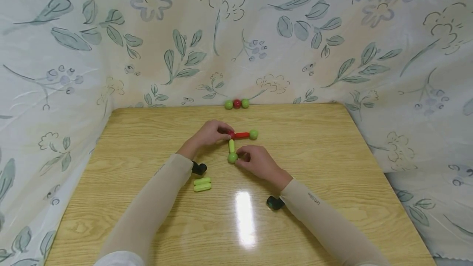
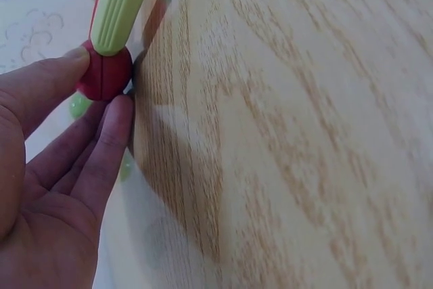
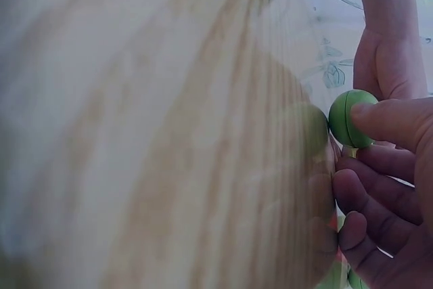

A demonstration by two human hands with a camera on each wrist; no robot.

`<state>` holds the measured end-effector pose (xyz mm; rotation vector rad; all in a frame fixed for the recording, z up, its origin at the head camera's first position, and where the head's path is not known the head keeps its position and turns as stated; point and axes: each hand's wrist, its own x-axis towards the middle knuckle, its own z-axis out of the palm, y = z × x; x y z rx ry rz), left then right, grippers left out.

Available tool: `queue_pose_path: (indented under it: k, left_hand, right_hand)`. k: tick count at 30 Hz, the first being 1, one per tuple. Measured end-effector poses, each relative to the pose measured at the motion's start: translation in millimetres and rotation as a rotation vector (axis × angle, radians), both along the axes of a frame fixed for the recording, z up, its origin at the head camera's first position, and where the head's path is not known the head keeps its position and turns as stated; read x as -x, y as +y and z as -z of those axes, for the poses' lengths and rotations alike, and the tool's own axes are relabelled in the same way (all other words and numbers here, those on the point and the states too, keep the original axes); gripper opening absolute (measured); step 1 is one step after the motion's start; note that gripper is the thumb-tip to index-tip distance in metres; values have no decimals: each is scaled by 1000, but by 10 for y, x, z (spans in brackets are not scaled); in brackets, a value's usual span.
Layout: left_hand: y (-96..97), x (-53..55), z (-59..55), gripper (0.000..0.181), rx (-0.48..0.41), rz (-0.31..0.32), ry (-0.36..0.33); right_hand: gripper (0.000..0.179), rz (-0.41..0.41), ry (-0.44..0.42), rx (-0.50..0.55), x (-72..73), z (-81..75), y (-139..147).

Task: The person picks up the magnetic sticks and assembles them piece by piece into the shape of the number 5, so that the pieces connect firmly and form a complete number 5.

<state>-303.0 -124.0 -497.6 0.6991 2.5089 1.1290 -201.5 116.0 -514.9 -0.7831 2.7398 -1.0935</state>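
My left hand (image 1: 212,133) pinches a red ball (image 2: 105,76) between thumb and fingers. From that ball a red rod (image 1: 242,135) runs right to a green ball (image 1: 253,134). A yellow-green rod (image 2: 122,15) runs from the red ball toward me and meets a second green ball (image 3: 352,120). My right hand (image 1: 258,161) pinches this nearer green ball, thumb on one side. The joined pieces form a corner lying at the tabletop. Part of the red ball is hidden behind the left fingers in the head view.
At the table's back edge, two green balls (image 1: 228,104) flank another red ball (image 1: 237,104). Two loose yellow-green rods (image 1: 202,184) lie left of centre. Black wrist devices (image 1: 200,169) sit under both forearms. A floral cloth (image 1: 236,40) hangs behind the wooden table (image 1: 314,134).
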Motion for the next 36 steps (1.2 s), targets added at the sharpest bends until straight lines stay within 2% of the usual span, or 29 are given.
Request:
queue_pose_path:
  k: [13, 25, 36]
  left_hand:
    - [15, 2, -4, 26, 4, -3, -9]
    - [13, -12, -10, 25, -18, -15, -26]
    - [9, -8, 7, 26, -23, -29, -32]
  right_hand:
    - [26, 1, 11, -6, 34, 44, -9]
    - [25, -8, 41, -11, 40, 3, -10]
    - [28, 8, -5, -13, 47, 3, 8]
